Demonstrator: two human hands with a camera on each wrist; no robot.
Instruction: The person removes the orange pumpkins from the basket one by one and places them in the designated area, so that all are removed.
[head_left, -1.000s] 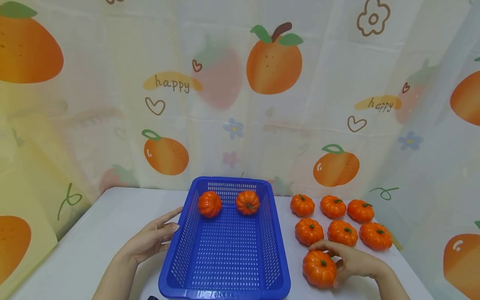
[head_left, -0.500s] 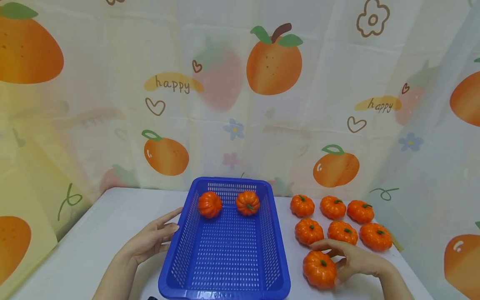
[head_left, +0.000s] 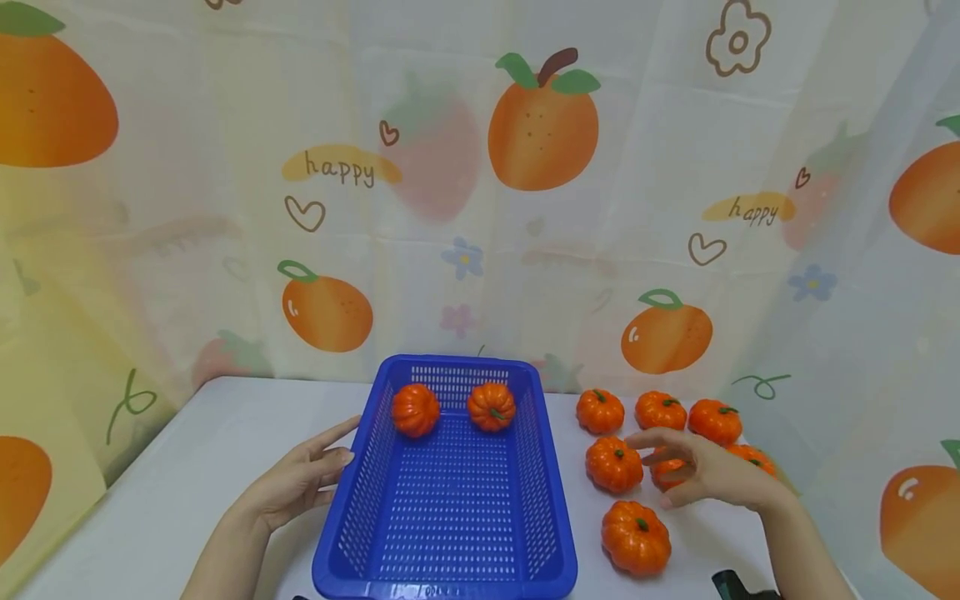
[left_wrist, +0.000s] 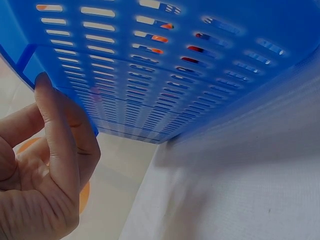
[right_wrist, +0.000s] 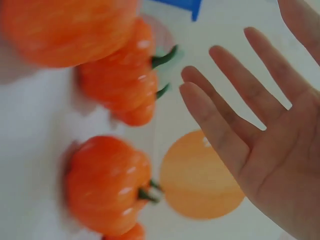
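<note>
In the head view, my left hand (head_left: 296, 479) rests against the left side of a blue plastic basket (head_left: 558, 533). From the left wrist view, its fingertips (left_wrist: 44, 82) meet the basket just under the rim. Two orange toy pumpkins, a left one (head_left: 416, 410) and a right one (head_left: 491, 407), lie at the basket's far end. My right hand (head_left: 708, 471) hovers with fingers spread above the pumpkins on the right and holds nothing. It partly covers a pumpkin in the middle row. Nearest me sits a single pumpkin (head_left: 636, 538); another pumpkin (head_left: 614, 465) lies just beyond it.
Behind these, a back row of pumpkins (head_left: 661, 411) stands on the white table (head_left: 255, 417). A dark object (head_left: 731, 586) shows at the bottom right edge. A fruit-printed curtain (head_left: 450, 275) hangs behind the table.
My right hand has let go of the nearest pumpkin and moved up and away over the middle row. That pumpkin stays on the table. My left hand keeps its place at the basket.
</note>
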